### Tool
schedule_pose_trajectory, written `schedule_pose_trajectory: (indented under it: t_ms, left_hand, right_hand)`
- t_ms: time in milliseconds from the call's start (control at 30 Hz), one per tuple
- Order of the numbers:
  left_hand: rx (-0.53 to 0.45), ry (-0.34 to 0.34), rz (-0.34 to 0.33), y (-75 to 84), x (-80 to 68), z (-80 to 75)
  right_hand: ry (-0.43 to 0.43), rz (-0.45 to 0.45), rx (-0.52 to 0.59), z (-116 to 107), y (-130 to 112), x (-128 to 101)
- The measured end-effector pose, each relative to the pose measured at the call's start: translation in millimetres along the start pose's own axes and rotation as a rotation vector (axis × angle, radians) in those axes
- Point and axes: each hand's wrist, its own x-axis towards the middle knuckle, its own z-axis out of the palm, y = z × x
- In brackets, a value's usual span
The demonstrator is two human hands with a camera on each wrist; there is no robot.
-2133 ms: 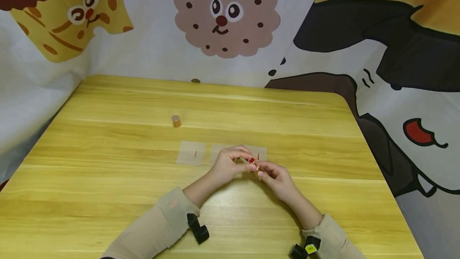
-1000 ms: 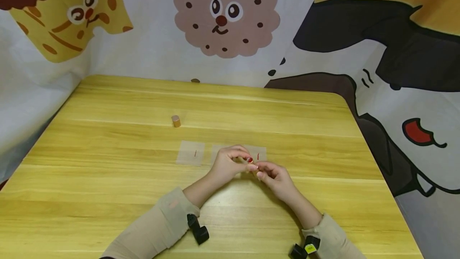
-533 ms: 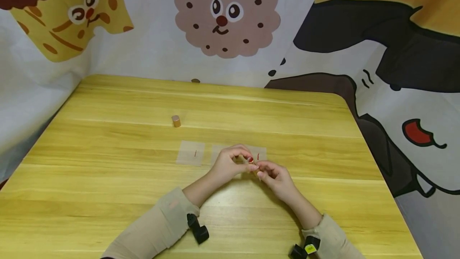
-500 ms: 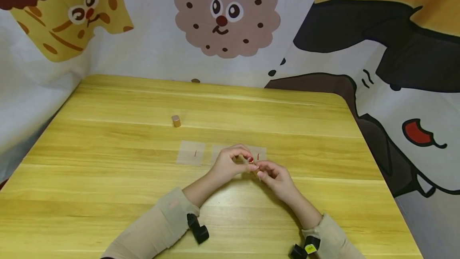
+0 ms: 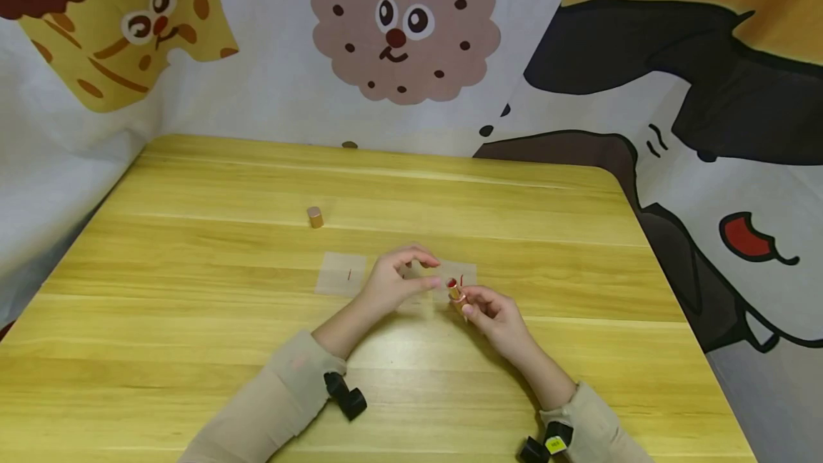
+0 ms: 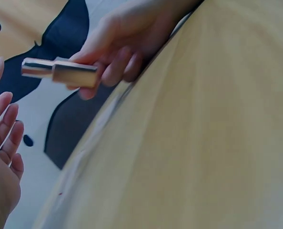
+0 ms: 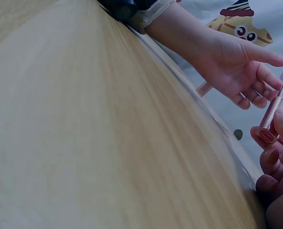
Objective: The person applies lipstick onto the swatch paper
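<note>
Meanwhile, on the wooden table (image 5: 193, 291), a small gold cap (image 5: 315, 216) stood alone at about ten o'clock from the hands, well apart from them, and two clear film squares (image 5: 341, 274) with red marks lay flat just beyond the fingers. Nothing stood between the hands. The right hand (image 5: 491, 313) pinched a gold lipstick tube (image 5: 455, 291) between thumb and curled fingers, its red tip pointing toward eleven o'clock. The left hand (image 5: 392, 281) hovered just beside it at nine o'clock, fingers relaxed and spread, holding nothing.
</note>
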Motion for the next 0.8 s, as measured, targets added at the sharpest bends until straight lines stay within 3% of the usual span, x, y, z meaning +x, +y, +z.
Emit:
schedule_pose_trajectory:
  t_ms: [133, 367, 800]
  left_hand:
    - [0.008, 0.053, 0.023, 5.6, 5.2, -10.4]
    - [0.062, 0.105, 0.075, 45.4, 8.9, -28.3]
    - [0.124, 0.225, 0.092, 52.3, 15.6, -55.5]
  right_hand:
    - [0.004, 0.005, 0.015, 0.8, 0.3, -0.2]
    - [0.014, 0.015, 0.018, 1.9, -1.1, 0.5]
    - [0.013, 0.024, 0.005, 1.5, 0.1, 0.3]
